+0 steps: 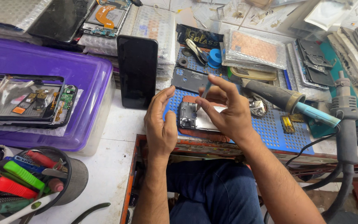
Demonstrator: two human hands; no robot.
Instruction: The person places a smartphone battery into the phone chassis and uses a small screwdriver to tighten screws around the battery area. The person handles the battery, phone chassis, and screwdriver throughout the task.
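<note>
At frame centre, my left hand (160,124) steadies the opened phone (195,118), silvery insides up, long axis left-right; my right hand's (226,108) fingers pinch a thin tool (206,89).

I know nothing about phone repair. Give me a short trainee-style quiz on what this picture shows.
1. True or false: the left hand steadies the opened phone with bare metal back on the blue perforated work mat.
2. What does the right hand pinch: (a) thin pale tool, (b) green screwdriver, (c) black phone?
3. Where does the black dark-screened phone stand: left or right of the hands?

Key: 1 true; 2 a; 3 left.
</note>
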